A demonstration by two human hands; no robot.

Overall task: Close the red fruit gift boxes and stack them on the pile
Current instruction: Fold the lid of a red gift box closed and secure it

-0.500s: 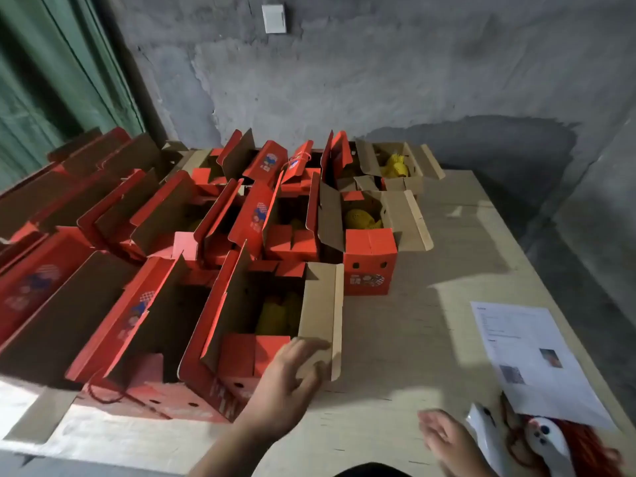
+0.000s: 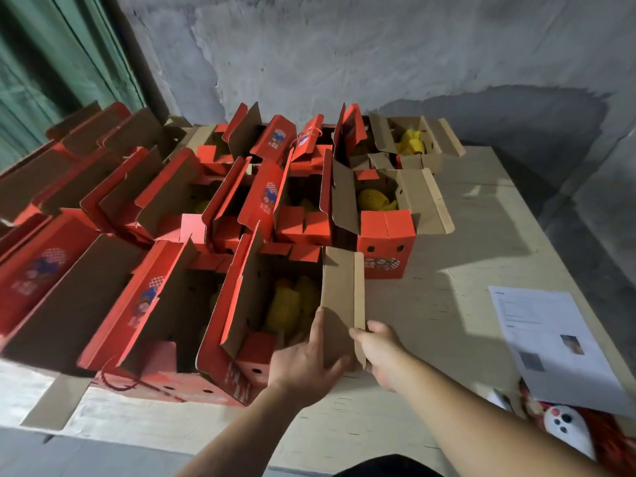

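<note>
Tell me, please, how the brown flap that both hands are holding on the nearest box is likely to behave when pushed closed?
The flap looks like corrugated card standing upright unaided, so probably stiff and light. It likely hinges at its base fold, and a scored strip along its edge may fold over too. The left hand and right hand hold only its near end, so the far end may lag or twist.

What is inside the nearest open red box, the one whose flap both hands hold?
Inside the nearest red box lie yellow net-wrapped fruits. The flap, the left hand and the right hand hide the rest.
</note>
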